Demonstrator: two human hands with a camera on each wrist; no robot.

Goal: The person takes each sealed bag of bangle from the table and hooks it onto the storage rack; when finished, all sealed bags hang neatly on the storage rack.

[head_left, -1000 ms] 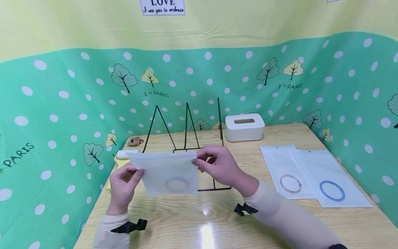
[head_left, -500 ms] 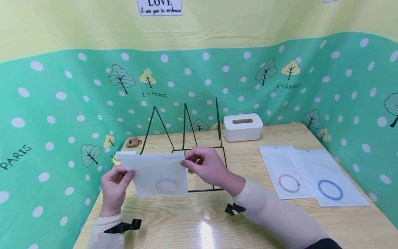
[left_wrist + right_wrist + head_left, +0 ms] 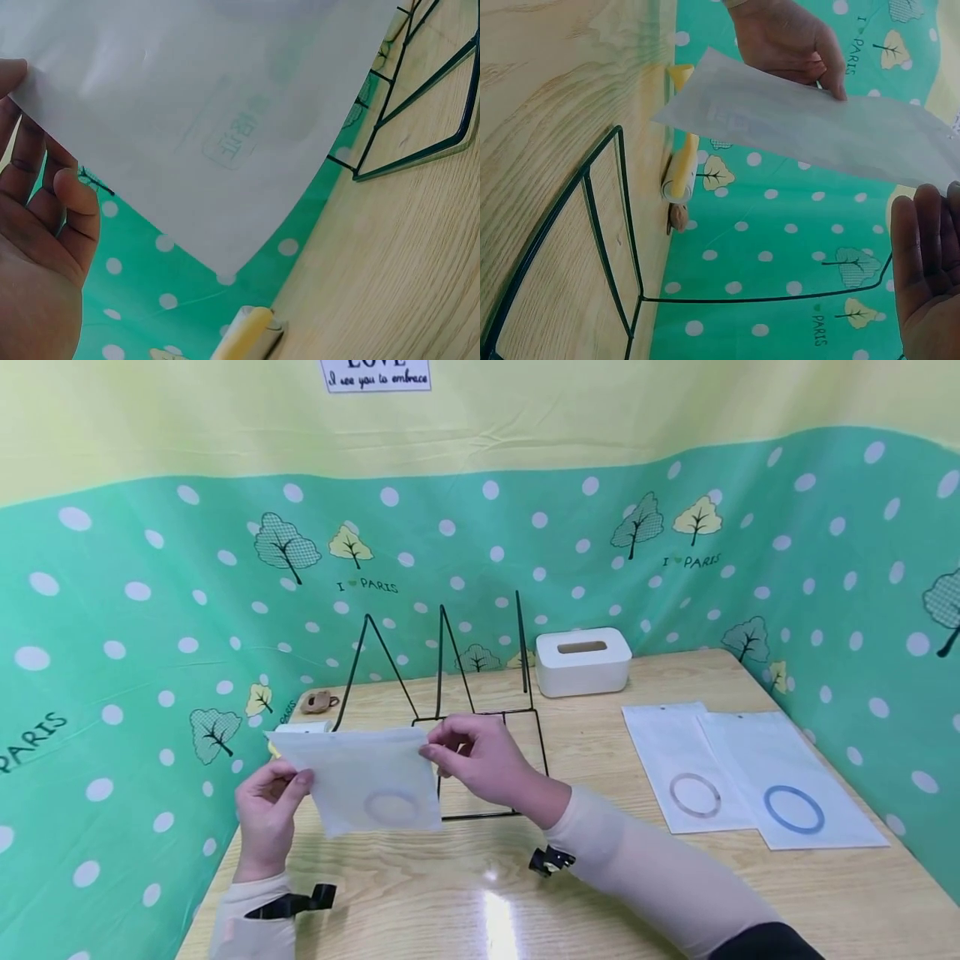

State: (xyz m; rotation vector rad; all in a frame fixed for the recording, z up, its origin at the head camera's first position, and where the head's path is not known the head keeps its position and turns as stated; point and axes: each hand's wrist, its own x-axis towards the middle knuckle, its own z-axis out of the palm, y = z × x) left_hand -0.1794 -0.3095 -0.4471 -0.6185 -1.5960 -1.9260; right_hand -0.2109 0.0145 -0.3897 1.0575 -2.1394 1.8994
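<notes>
In the head view a translucent white zip bag hangs in the air between both hands, a pale ring faintly visible inside its lower right. My left hand pinches the bag's left edge between thumb and fingers. At the upper right corner, my right hand pinches it with thumb and forefinger. Faint mirrored lettering shows through the bag in the left wrist view. Behind the bag stands a black wire rack, its lower part partly hidden.
Two flat white bags lie overlapping at the right, one with a beige ring, one with a blue ring. A white tissue box stands at the back. A small brown object and a white roll sit at the left edge.
Both hands and the held bag have shifted to the left in the head view, partly as the camera view itself moved. The grips look the same.
</notes>
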